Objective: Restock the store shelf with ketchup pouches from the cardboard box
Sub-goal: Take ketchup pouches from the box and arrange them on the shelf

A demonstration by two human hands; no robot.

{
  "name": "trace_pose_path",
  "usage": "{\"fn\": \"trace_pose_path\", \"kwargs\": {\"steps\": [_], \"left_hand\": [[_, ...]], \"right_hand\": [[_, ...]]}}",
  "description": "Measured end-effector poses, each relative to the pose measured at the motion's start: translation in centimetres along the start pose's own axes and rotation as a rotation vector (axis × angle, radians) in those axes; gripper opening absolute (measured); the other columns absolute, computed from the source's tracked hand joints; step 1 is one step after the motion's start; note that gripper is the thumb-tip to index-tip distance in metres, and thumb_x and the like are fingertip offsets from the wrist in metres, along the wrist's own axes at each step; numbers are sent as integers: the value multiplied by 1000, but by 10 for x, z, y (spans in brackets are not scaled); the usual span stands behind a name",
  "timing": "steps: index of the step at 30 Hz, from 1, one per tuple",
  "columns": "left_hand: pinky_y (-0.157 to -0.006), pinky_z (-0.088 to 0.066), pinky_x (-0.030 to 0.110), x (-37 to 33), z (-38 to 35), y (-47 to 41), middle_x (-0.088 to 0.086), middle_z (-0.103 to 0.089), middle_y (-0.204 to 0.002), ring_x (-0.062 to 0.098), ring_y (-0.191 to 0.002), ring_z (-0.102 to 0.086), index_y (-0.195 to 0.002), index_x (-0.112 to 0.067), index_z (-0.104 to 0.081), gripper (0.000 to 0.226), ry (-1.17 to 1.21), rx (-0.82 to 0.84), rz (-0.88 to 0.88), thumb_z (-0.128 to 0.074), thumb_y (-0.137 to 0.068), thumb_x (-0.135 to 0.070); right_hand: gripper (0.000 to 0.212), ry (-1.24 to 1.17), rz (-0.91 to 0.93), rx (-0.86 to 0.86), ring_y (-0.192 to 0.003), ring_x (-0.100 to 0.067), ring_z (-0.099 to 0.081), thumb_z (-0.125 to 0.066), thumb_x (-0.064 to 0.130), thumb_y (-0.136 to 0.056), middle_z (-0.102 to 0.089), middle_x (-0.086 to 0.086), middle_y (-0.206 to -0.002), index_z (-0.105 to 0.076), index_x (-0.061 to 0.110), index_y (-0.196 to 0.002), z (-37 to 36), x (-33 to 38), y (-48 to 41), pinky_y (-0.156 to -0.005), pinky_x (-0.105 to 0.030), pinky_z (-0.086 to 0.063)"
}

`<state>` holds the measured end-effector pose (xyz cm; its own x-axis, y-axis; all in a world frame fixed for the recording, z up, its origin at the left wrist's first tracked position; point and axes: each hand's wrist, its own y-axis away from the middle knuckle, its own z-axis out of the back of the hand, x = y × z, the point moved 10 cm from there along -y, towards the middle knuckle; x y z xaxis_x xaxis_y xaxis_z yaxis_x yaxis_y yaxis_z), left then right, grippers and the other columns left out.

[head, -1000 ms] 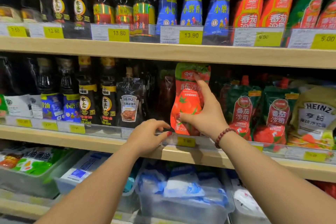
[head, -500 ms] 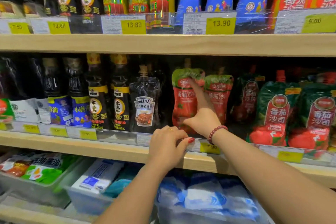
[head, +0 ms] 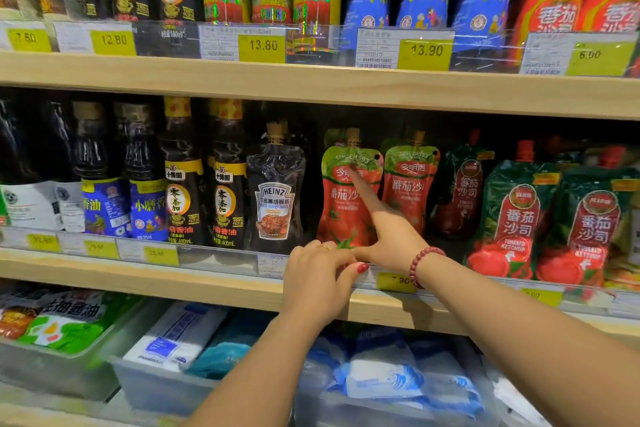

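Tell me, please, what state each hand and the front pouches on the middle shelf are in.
First ketchup pouch: upright, capped, at the shelf front.
Second ketchup pouch: upright, capped, right beside the first.
Heinz pouch: upright, capped.
Right hand: index finger straight, touching the first pouch near its top.
Left hand: fingers curled over the front rail, thumb on its face.

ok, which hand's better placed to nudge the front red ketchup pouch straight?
Right. The right hand has its index finger on the red ketchup pouch near its top, so it can likely push from there. The left hand grips the shelf rail lower down, off the pouch.
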<state>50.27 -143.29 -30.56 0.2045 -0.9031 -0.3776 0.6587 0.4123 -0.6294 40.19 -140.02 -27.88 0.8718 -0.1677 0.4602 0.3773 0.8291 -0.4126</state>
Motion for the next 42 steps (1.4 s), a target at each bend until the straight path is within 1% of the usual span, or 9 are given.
{"fn": "trace_pose_path", "kwargs": {"steps": [4, 8, 17, 22, 26, 29, 32, 35, 42], "left_hand": [[-72, -27, 28, 1, -2, 1, -14, -49, -74, 10, -79, -43, -88, -32, -68, 24, -21, 7, -1, -50, -91, -47], [-71, -22, 25, 1, -3, 2, -18, -46, -76, 4, -77, -35, -89, -33, -67, 24, -34, -15, -17, -48, -91, -48], [-67, -27, 26, 1, -2, 2, -17, -49, -70, 6, -71, -38, -78, -33, -62, 19, -81, -88, -63, -52, -89, -45], [-66, -29, 27, 1, -3, 3, -14, -52, -70, 9, -70, -41, -76, -31, -62, 20, -98, -92, -78, -51, -89, -44], [-67, -30, 27, 1, -4, 3, -14, -53, -71, 8, -71, -41, -78, -32, -62, 23, -97, -85, -76, -48, -89, -46], [-67, -30, 27, 1, -3, 3, -13, -53, -71, 10, -71, -43, -77, -31, -62, 23, -103, -95, -80, -49, -89, -45], [-66, -30, 26, 2, -3, 4, -14, -53, -70, 9, -70, -42, -76, -31, -61, 22, -104, -96, -73, -50, -89, -45], [-65, -29, 26, 0, -1, 4, -14, -52, -69, 8, -69, -42, -75, -32, -60, 20, -107, -107, -77, -53, -88, -44], [-65, -33, 26, 2, -4, 5, -16, -52, -70, 7, -69, -42, -77, -34, -60, 17, -123, -107, -81, -53, -88, -45]], "right_hand": [[119, 134, -4, -5, -98, -22, -55, -74, 13, -74, -51, -9, -123, 21, 66, -124, -8, -2, -16, -81, -29, -48], [124, 127, -23, 17, -117, -26, -53, -77, 10, -72, -49, -8, -134, 18, 63, -131, -14, -10, -36, -96, -41, -47], [122, 54, 69, -28, -108, -27, -59, -73, 6, -74, -54, -11, -124, 17, 64, -131, -22, -22, -63, -86, -35, -49], [119, 90, 11, 6, -110, -27, -56, -73, 7, -75, -49, -11, -126, 16, 62, -133, -22, -21, -59, -91, -41, -50], [102, 462, -101, -117, -93, -30, -56, -74, 34, -74, -44, -10, -116, 2, 50, -141, 7, -8, -49, -66, -33, -47], [87, 916, 141, -242, -112, -31, -44, -75, 35, -70, -39, -11, -127, -24, 35, -139, 14, 34, -36, -57, -32, -43], [77, 1030, 292, -95, -134, -31, -22, -71, 25, -75, -21, -9, -148, -30, 31, -140, -10, 41, -36, -76, -41, -49], [65, 984, 287, 5, -141, -30, -4, -61, 18, -84, -6, -5, -154, -32, 29, -140, -28, 30, -45, -92, -48, -43], [56, 947, 293, -35, -141, -33, -2, -59, 17, -86, -11, -8, -153, -38, 26, -137, -37, 21, -52, -90, -49, -46]]}}
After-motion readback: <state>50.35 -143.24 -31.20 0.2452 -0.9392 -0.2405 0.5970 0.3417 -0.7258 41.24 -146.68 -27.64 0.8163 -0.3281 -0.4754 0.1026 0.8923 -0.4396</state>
